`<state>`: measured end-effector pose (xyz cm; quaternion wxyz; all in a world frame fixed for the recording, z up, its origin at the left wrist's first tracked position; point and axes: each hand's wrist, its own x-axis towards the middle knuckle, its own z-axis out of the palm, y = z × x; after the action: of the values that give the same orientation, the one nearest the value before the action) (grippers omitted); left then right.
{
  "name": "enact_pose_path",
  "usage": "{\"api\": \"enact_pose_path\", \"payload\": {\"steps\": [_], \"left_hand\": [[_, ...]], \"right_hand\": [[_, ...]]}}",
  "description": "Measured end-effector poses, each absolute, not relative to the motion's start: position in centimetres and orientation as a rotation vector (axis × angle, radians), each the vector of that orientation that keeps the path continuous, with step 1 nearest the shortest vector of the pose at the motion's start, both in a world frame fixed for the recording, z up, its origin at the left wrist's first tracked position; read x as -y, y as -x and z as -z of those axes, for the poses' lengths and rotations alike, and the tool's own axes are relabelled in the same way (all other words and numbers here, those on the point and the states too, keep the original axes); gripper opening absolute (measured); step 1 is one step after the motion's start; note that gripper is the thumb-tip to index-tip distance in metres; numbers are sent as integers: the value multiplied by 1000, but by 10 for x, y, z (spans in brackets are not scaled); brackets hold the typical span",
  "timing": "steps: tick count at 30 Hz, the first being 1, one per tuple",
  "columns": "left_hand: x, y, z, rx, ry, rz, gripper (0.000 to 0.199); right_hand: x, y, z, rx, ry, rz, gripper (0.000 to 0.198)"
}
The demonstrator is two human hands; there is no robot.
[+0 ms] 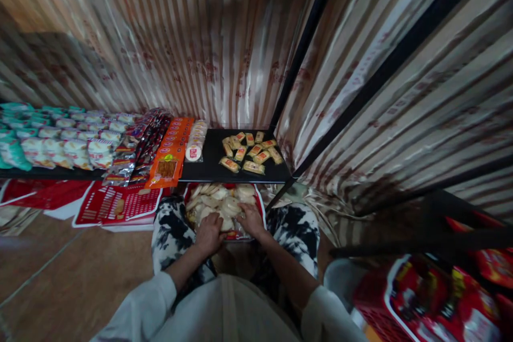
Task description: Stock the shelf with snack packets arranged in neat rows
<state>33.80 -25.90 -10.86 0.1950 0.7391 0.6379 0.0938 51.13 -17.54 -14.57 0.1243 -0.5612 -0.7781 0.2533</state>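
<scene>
A red basket (262, 207) with a pale rim sits between my knees, under the front edge of a black shelf. It is filled with pale, round, flat pieces (230, 205), some in clear wrapping; they look like wrapped crackers. My left hand (209, 232) is at the basket's near left, its fingers curled down among the pieces, and what lies under them is hidden. On the right side of the pile, my right hand (251, 220) rests with fingers apart, touching the pieces from above.
The black shelf (208, 168) bears small yellow packets (256, 152), a clear pack of white rounds (195, 144), an orange snack bag (170, 149) and many white packs (68, 147). Another red basket (116, 204) lies left. Slanting black poles (360, 99) and red bags (468, 299) are right.
</scene>
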Motion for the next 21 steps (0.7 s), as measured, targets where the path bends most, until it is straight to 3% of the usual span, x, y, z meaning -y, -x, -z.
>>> {"api": "enact_pose_path", "payload": {"steps": [3,7,10,16,21], "left_hand": [[263,-350,114,-1889,-2104,-193,52],[260,-355,116,-1913,-2148,-124,35],[262,-352,119,-1836,-2184,-137,35],[275,-335,134,-1768,-2100,-371,50],[276,-324,132,-1759,-1863,-682,39]], "right_hand": [[176,-511,146,2260,1649,-735,43],[177,-510,145,2265,1643,-714,43],[181,-509,144,2224,1590,-689,44],[192,-509,140,2094,1377,-625,39],[196,-509,125,2113,1180,-696,42]]}}
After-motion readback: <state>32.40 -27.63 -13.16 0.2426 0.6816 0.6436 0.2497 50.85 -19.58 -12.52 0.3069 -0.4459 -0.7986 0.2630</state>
